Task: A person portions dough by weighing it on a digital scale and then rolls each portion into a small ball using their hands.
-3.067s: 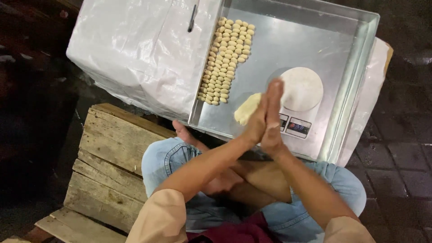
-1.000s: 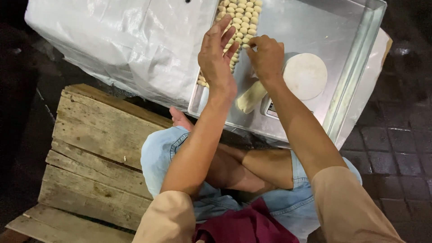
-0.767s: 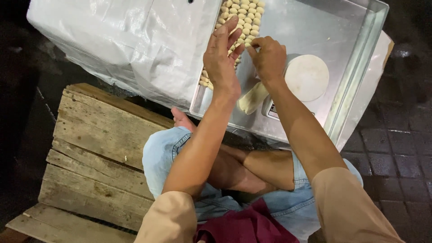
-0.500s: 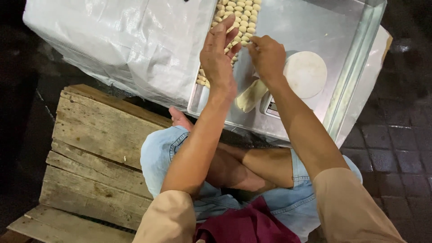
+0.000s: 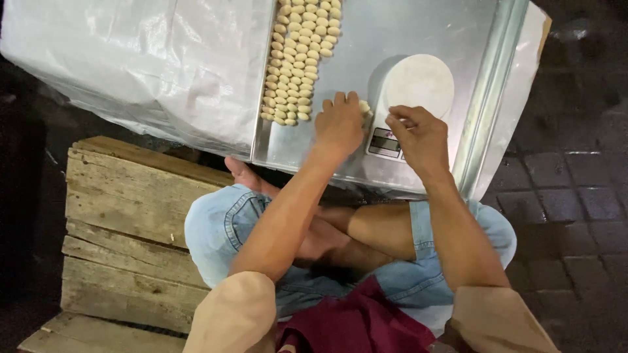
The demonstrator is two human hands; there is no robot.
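Observation:
My left hand point(image 5: 339, 122) rests palm down on the metal tray point(image 5: 418, 26), covering a pale lump of dough point(image 5: 364, 108) that peeks out at its right edge. My right hand point(image 5: 418, 136) hovers over the small scale point(image 5: 386, 140) with fingertips pinched together; whether it holds a bit of dough I cannot tell. Several rows of small shaped dough pieces point(image 5: 297, 59) lie on the tray to the left of my left hand. The scale's round white plate point(image 5: 418, 82) is bare.
White plastic sheeting point(image 5: 137, 59) covers the surface left of the tray. I sit cross-legged in blue jeans point(image 5: 216, 229) on a wooden pallet point(image 5: 124, 222). Dark paving stones point(image 5: 575, 216) lie to the right.
Both hands have come down from the dough rows to the near part of the tray. The left hand now lies flat on the dough lump; the right has moved over the scale.

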